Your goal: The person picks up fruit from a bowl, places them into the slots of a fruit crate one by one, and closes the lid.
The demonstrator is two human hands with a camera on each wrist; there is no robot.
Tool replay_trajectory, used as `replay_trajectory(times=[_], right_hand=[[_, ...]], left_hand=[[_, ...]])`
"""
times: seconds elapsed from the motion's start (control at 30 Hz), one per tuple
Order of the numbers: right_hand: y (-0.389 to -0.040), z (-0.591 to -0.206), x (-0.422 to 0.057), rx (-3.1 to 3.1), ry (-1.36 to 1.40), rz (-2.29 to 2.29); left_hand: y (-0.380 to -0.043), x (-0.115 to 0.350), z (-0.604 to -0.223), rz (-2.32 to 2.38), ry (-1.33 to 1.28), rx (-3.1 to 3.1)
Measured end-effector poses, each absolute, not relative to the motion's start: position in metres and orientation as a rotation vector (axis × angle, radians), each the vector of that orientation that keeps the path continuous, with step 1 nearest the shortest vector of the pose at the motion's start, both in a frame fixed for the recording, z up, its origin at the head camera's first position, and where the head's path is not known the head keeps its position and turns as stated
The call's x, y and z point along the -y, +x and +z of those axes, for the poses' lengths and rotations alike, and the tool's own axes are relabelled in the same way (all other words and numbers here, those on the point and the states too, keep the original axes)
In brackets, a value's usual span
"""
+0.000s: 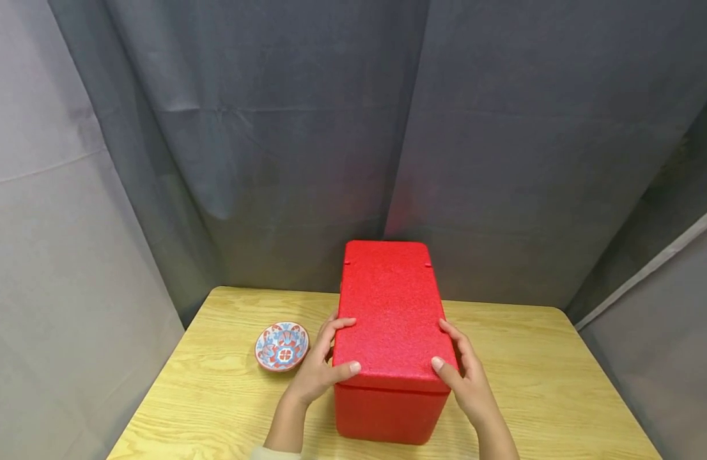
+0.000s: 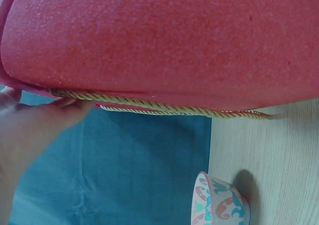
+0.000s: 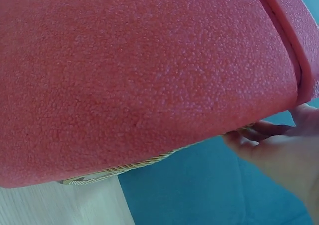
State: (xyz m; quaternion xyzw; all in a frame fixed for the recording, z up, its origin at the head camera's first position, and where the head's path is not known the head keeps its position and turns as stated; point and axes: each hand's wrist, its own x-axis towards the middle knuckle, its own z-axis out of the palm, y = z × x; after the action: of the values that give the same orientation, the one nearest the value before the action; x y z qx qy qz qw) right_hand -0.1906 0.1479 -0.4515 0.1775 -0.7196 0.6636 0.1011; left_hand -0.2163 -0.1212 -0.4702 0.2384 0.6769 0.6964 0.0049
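A red foam box stands on the table with its red lid on top. My left hand grips the lid's near left corner, thumb on the front edge and fingers along the side. At the near right corner my right hand grips the lid the same way, its thumb over the top edge. A twisted yellow rope runs down the box's left side, beside the left fingers. Similar cord shows along the other side in the right wrist view. Some fingertips are hidden by the box.
A small patterned bowl in red, blue and white sits on the wooden table, just left of my left hand. Grey curtains hang behind the table and at both sides.
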Motion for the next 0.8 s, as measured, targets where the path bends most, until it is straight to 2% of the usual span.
replay_trajectory(times=[0.23,0.6,0.8], right_hand=[[-0.191,-0.456,-0.155,2.121,0.473,2.065],[-0.19,-0.46,-0.154,2.137,0.601,2.01],[-0.19,-0.464,-0.158,2.155,0.572,2.011]], left_hand=[[-0.215,0.12,-0.473,2.215,0.678,-2.05],[-0.214,0.126,-0.487,2.282,0.727,-1.847],[-0.216,0.125,-0.49,2.263,0.74,-1.793]])
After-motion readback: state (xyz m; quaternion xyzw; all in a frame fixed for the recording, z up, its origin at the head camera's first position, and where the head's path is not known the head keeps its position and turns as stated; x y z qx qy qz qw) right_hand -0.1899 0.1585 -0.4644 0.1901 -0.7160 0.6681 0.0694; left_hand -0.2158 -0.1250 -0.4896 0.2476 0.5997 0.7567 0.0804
